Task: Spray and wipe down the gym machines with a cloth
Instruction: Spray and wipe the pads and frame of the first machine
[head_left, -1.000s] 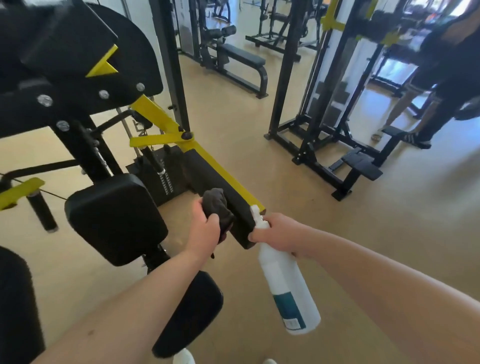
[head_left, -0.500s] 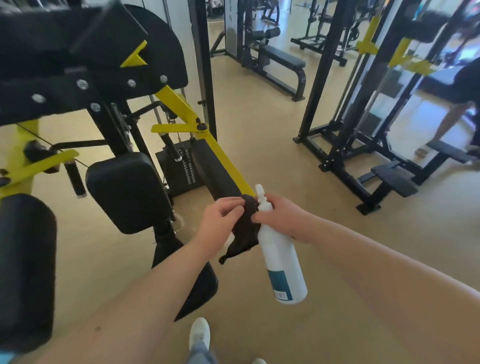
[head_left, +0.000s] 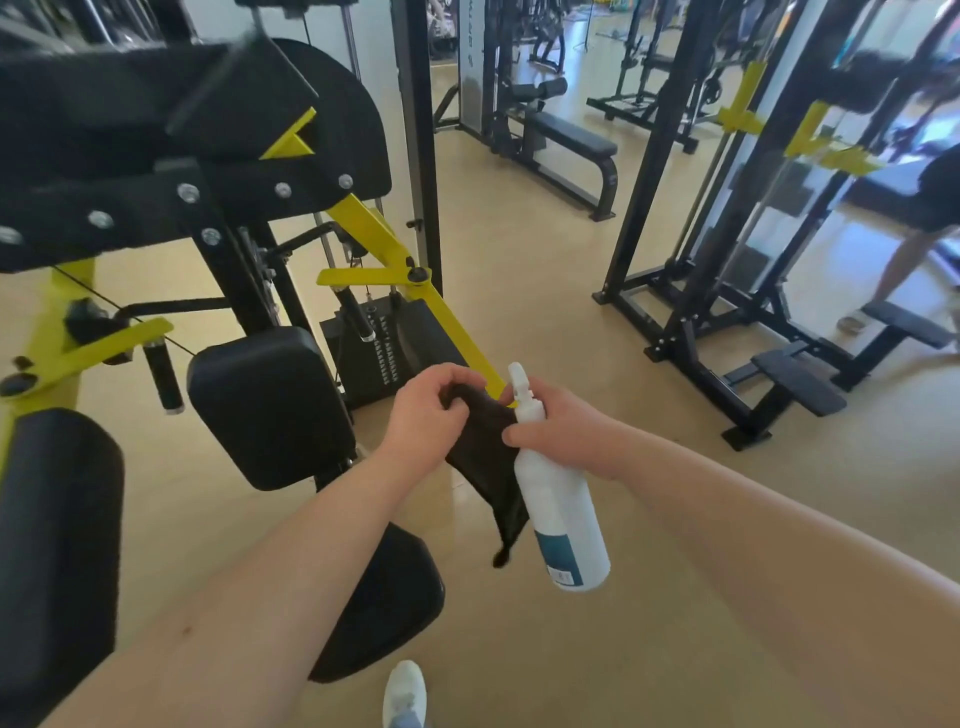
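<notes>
The upper part of the black and yellow machine (head_left: 171, 156) on my left was blurred and cut off by the frame edge, so I could not read its shape there. The near end of its yellow arm (head_left: 441, 317) ran down behind my hands and was hidden. A person (head_left: 930, 208) at the far right was smeared and cropped, showing little beyond dark shorts and one leg. Only the toe of my white shoe (head_left: 405, 691) showed at the near edge. My left hand (head_left: 426, 415) had its fingers curled in, pinching the top of the dark cloth (head_left: 483, 462). The cloth hung down between my two hands, and its lower corner dangled free above the floor. Its right edge was covered by the white spray bottle (head_left: 563, 519), so I could not tell how wide it was. My right hand (head_left: 571, 426) was wrapped round the bottle's neck just below the nozzle, thumb lying against the cloth. The bottle's body tilted down toward the near right, its teal label facing me. Both hands were close together, just in front of the machine's square black pad (head_left: 270, 405) and slightly to its right. The cloth touched no pad that I could see.
</notes>
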